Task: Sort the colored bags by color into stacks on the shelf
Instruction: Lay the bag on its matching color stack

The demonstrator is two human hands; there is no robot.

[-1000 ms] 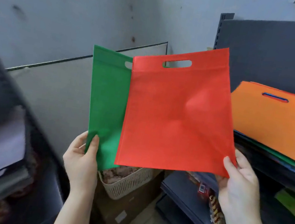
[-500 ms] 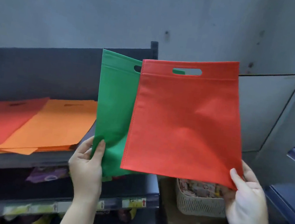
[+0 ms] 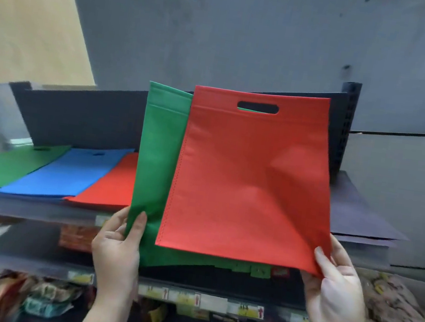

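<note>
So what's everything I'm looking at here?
red bag: one, red, held up in front of the shelf, pinched at its lower right corner
green bag: one, green, held up behind and left of the red bag
green stack: one, green, shelf, far left
blue stack: one, blue, shelf, right of the green
red stack: one, red, shelf, right of the blue
shelf: one, dark
packets: several, mixed colours, lower shelf, blurred
left hand: holds green bag
right hand: holds red bag
</note>
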